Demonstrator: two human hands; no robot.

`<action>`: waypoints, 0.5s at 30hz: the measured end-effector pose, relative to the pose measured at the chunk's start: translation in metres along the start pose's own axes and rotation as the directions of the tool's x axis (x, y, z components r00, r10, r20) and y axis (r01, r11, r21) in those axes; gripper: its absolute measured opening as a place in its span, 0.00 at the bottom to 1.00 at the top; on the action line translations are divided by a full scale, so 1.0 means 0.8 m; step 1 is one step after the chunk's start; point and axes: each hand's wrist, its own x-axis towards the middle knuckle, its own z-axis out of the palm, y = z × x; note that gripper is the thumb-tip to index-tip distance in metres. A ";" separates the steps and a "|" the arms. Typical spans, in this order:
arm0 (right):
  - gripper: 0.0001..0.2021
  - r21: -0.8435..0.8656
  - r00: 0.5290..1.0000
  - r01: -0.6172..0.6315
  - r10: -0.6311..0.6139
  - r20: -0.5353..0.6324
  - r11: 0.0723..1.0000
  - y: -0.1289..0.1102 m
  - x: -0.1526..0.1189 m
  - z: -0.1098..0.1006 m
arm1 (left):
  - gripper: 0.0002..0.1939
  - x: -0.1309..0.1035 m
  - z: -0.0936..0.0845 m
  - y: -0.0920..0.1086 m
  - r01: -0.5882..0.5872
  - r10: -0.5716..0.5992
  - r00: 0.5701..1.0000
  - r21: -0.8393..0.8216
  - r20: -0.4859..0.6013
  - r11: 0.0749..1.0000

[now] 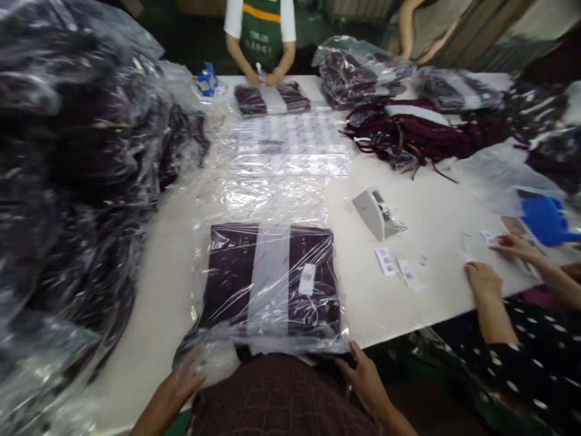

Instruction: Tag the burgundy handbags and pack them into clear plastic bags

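A folded dark purple garment [227,272] lies in front of me inside a clear plastic bag [272,203]. A pale strip [270,272] runs down its middle, and a white tag [307,279] rests on its right half. At the bag's near right corner, my right hand [365,378] is closed, pinching the plastic edge between thumb and fingers. My left hand [184,376] is closed on the near left edge of the bag; its fingers are blurred and partly covered by plastic.
Bagged garments [91,181] pile high at left. A white dispenser [379,212] and paper labels [385,261] lie on the table at right. A co-worker's hands [485,281] handle labels there. Across the table, another person's hands [267,77] touch a folded garment [247,100].
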 end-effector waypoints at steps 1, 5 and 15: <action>0.17 -0.029 0.999 0.019 -0.020 -0.044 0.999 -0.010 0.013 0.002 | 0.22 0.005 0.005 0.007 0.017 -0.018 1.000 -0.035 -0.019 0.999; 0.20 -0.167 0.934 0.198 -0.238 -0.268 0.966 -0.071 0.070 -0.023 | 0.24 0.065 0.018 0.074 -0.087 0.072 0.990 -0.126 -0.117 0.988; 0.22 -0.392 0.832 0.196 -0.364 -0.418 0.899 -0.040 0.051 -0.096 | 0.11 0.003 -0.003 -0.021 -0.021 0.028 0.970 0.030 -0.241 0.999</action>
